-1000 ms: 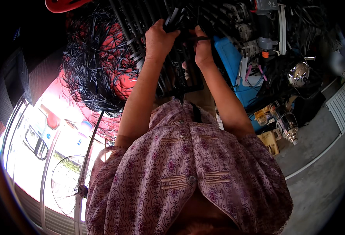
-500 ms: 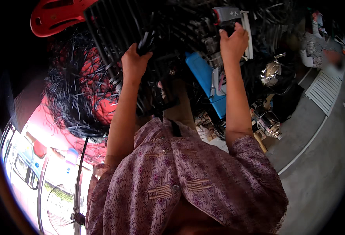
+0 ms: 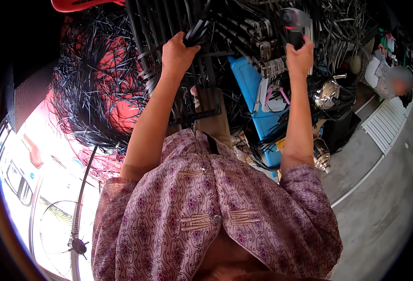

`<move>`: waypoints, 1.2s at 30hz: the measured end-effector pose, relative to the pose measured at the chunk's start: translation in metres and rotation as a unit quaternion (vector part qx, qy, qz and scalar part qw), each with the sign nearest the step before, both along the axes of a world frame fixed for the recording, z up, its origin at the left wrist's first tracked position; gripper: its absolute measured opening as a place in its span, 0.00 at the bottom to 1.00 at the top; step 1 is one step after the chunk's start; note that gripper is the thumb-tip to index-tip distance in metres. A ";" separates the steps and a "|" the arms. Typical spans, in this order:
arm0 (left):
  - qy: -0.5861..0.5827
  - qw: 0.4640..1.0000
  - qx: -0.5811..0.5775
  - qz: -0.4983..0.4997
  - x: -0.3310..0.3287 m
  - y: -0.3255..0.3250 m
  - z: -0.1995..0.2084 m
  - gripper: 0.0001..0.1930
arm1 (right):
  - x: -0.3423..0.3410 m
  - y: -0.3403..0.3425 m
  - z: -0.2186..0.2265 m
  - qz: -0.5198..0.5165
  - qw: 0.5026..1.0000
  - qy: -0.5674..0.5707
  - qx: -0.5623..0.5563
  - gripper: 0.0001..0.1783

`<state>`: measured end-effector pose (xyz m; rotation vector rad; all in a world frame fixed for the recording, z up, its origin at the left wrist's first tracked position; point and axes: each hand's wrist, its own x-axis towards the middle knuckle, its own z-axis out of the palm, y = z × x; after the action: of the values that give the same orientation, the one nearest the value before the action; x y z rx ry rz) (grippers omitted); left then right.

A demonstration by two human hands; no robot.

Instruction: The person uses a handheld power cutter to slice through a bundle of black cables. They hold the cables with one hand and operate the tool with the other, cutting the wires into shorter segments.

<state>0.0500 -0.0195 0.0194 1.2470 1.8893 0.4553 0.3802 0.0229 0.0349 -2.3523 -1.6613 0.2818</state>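
My left hand [image 3: 178,55] is closed around several flat black plastic strips [image 3: 197,32] above a black slatted frame [image 3: 208,98] in front of me. My right hand [image 3: 300,58] grips the dark handle of a grey and black pistol-grip power tool [image 3: 296,19] with red trim. Its rounded front end points left and a little toward me; the exact kind of tool is not clear. Bundles of banded black strips [image 3: 268,49] lie between the two hands. Below them is a blue plastic lid or tray [image 3: 247,89], with pink-handled scissors [image 3: 281,95] on it.
A heap of loose black strips [image 3: 82,89] over red material stands at the left, below a red plastic seat [image 3: 77,3]. To the right are a shiny metal pot-like object [image 3: 327,93] and a white slatted rack [image 3: 388,117]. A fan [image 3: 77,245] stands lower left; another person [image 3: 379,72] is at the far right.
The view has shifted. My right hand now wraps the power tool's handle, and the tool has turned more upright, its front end toward me. My left hand keeps hold of the black strips.
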 end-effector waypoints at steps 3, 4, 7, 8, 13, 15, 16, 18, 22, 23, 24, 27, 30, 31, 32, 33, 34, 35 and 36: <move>-0.003 0.998 0.060 0.014 0.000 -0.005 -0.013 0.20 | 0.004 -0.009 0.040 -0.033 0.991 0.114 0.063 0.32; -0.022 0.999 0.042 0.025 0.001 -0.005 -0.011 0.20 | 0.001 -0.019 0.051 -0.027 0.984 0.153 0.088 0.31; 0.005 0.999 0.050 0.019 -0.002 -0.008 -0.014 0.21 | -0.039 -0.055 0.107 -0.084 0.929 0.360 0.035 0.19; 0.003 0.999 0.034 0.015 0.000 -0.006 -0.010 0.21 | -0.047 -0.068 0.112 -0.093 0.909 0.406 -0.003 0.17; 0.001 1.000 0.023 0.005 0.003 -0.004 -0.011 0.21 | -0.104 -0.106 0.082 -0.062 0.883 0.460 -0.073 0.09; -0.006 1.000 0.011 0.006 0.001 -0.004 -0.012 0.21 | -0.111 -0.115 0.059 -0.040 0.881 0.461 -0.097 0.10; -0.009 1.000 0.014 0.006 -0.001 -0.005 -0.015 0.21 | -0.112 -0.117 0.054 -0.016 0.894 0.436 -0.101 0.10; 0.000 1.000 0.016 0.007 -0.001 -0.007 -0.018 0.21 | -0.115 -0.119 0.051 0.026 0.911 0.397 -0.104 0.10; -0.007 0.999 0.035 0.020 0.000 -0.006 -0.016 0.20 | -0.119 -0.129 0.040 0.051 0.920 0.377 -0.096 0.11; -0.007 0.999 0.035 0.018 0.001 -0.006 -0.016 0.20 | -0.119 -0.132 0.038 0.045 0.919 0.380 -0.094 0.11; -0.005 0.999 0.030 0.017 0.001 -0.006 -0.017 0.20 | -0.119 -0.130 0.040 0.059 0.927 0.352 -0.118 0.11; -0.002 1.000 0.023 0.013 0.001 -0.006 -0.017 0.20 | -0.121 -0.129 0.038 0.075 0.927 0.350 -0.113 0.12; 0.005 1.000 0.026 0.013 0.002 -0.006 -0.018 0.20 | -0.122 -0.130 0.036 0.065 0.930 0.342 -0.120 0.12; 0.003 1.000 0.028 0.012 0.002 -0.006 -0.018 0.20 | -0.123 -0.130 0.038 0.064 0.931 0.338 -0.122 0.12; 0.002 1.000 0.029 0.011 0.002 -0.006 -0.018 0.20 | -0.125 -0.128 0.040 0.064 0.932 0.334 -0.125 0.12; 0.001 0.999 0.031 0.010 0.002 -0.006 -0.017 0.20 | -0.125 -0.127 0.042 0.063 0.933 0.330 -0.128 0.12; 0.000 0.999 0.030 0.011 0.002 -0.006 -0.017 0.20 | -0.125 -0.128 0.041 0.061 0.932 0.332 -0.130 0.12; -0.002 0.999 0.030 0.013 0.002 -0.007 -0.017 0.20 | -0.125 -0.129 0.040 0.059 0.931 0.335 -0.133 0.12; -0.003 0.999 0.030 0.014 0.003 -0.006 -0.017 0.20 | -0.124 -0.129 0.039 0.056 0.930 0.337 -0.135 0.12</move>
<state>0.0525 -0.0260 0.0024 1.2571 1.9029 0.5341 0.2558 -0.1058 0.0741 -1.9708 -1.4607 1.2518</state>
